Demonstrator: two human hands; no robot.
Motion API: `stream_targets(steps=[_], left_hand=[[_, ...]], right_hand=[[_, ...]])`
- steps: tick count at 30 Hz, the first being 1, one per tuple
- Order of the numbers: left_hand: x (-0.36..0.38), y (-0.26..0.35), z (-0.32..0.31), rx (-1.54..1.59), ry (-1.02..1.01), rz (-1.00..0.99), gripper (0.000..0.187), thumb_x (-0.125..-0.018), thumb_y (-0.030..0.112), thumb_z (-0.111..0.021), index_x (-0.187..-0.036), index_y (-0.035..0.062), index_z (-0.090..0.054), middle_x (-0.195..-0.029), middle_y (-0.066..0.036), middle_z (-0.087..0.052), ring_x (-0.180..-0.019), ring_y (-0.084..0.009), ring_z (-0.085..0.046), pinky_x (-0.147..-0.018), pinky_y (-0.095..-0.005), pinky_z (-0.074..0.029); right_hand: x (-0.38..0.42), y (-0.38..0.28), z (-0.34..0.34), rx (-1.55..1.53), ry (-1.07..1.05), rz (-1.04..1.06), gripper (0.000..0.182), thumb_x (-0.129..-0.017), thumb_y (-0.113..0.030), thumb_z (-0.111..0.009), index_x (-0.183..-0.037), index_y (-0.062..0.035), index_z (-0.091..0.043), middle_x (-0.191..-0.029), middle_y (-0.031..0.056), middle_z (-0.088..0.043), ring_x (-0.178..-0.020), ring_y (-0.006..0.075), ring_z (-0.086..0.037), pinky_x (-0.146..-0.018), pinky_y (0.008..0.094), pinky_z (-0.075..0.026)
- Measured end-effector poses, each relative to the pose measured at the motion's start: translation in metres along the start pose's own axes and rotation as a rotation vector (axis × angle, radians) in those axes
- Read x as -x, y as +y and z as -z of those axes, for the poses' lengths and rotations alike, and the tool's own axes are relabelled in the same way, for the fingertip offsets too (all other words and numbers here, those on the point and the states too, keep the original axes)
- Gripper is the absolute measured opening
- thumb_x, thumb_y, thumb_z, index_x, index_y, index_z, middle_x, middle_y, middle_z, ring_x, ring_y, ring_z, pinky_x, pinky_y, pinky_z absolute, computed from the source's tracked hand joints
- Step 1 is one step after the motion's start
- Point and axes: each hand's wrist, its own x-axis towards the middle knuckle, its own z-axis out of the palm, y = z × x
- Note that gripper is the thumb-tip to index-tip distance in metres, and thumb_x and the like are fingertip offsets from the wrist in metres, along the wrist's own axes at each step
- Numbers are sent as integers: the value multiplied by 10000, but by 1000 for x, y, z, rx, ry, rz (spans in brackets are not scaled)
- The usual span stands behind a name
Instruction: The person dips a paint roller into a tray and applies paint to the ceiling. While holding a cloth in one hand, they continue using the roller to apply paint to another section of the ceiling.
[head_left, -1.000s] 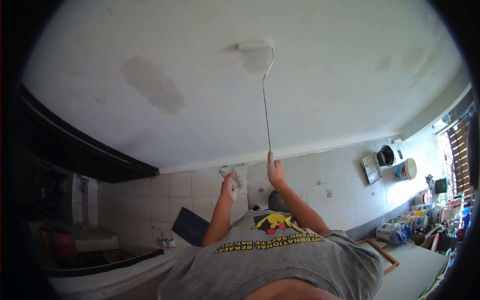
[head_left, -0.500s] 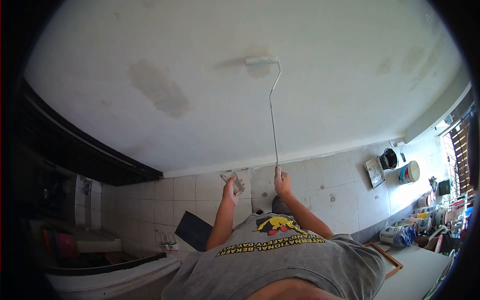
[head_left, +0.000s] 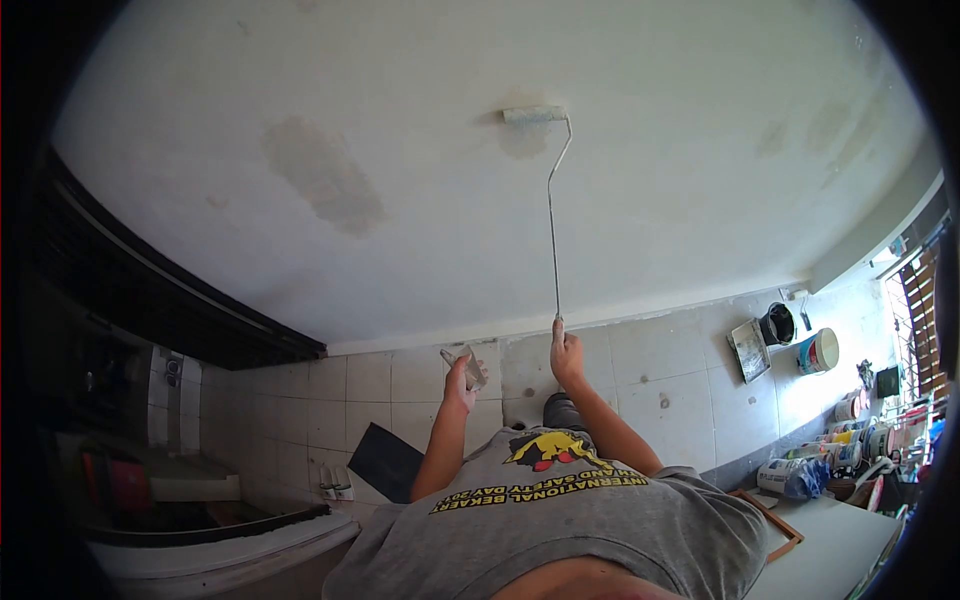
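Note:
My right hand (head_left: 566, 358) is closed round the grip of a long-framed paint roller (head_left: 534, 115). Its pale sleeve is up at the white wall (head_left: 420, 240), over a greyish patch; whether it presses on the surface is hard to tell. The thin metal rod runs down from the sleeve to my fist. My left hand (head_left: 462, 390), lower and to the left, grips what looks like a putty knife (head_left: 472, 372) with a flat, pale blade. Another grey-beige patch (head_left: 325, 175) marks the wall left of the roller.
On the tiled floor (head_left: 650, 360) to the right are a paint tray (head_left: 749, 350), a black bucket (head_left: 778, 323) and a white tub (head_left: 819, 352). Several containers crowd the far right. A dark flat sheet (head_left: 386, 462) lies by my left arm, near a white-rimmed basin-like edge (head_left: 230, 560).
The roller has shifted a little to the right and slightly up across the grey patch, my right hand rising slightly with it. My left hand keeps its place.

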Motion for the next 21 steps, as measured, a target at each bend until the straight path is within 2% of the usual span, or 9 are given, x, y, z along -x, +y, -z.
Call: stream_targets(steps=[3,6,9,12,15,18,21], left_hand=[[11,5,-10,7,53,-18,444,-842,379,-643,-1183,115,-537,-1063,-94,-614,-938,-262,-600,-811,-409,-497],[12,7,-10,0,41,-13,459,-860,368,-629,-1217,101,-521,-1095,-116,-619,-947,-273,-599,-829,-412,-487],[14,6,-11,-3,36,-23,445,-843,376,-642,-1183,111,-535,-1055,-89,-615,-943,-258,-598,-832,-407,-492],[8,2,-8,-10,8,6,440,-850,375,-634,-1179,99,-535,-1060,-88,-613,-943,-256,-599,-836,-411,-492],[10,1,-10,-19,7,8,450,-851,378,-632,-1182,89,-534,-1069,-90,-609,-950,-259,-596,-842,-413,-490],[12,2,-11,-10,32,16,435,-856,363,-632,-1196,112,-527,-1091,-106,-621,-942,-259,-601,-813,-395,-494],[12,2,-11,0,54,9,439,-856,361,-634,-1200,111,-527,-1083,-106,-623,-939,-256,-602,-811,-396,-494]], right_hand=[[-1,36,-14,-37,-15,-45,743,-968,-601,-396,-549,13,-406,-487,93,-378,-482,189,-358,-471,400,-325],[-2,46,-21,-110,-37,-56,727,-958,-623,-395,-543,-26,-404,-478,51,-380,-433,165,-358,-421,360,-328],[-10,35,-22,-160,-85,-76,717,-960,-621,-389,-553,-31,-408,-481,46,-382,-416,155,-365,-407,342,-334],[-9,18,-17,-127,-54,-84,760,-984,-560,-382,-580,83,-416,-505,192,-348,-522,264,-325,-534,460,-336],[8,29,-16,-11,-10,-83,761,-979,-564,-392,-579,83,-412,-508,194,-340,-517,260,-327,-530,445,-343],[18,40,-19,-21,-26,-117,760,-973,-569,-404,-573,78,-404,-504,171,-349,-514,235,-343,-524,427,-347],[13,40,-23,-208,-94,-158,684,-962,-621,-381,-517,-103,-370,-469,4,-367,-386,116,-353,-353,305,-289]])
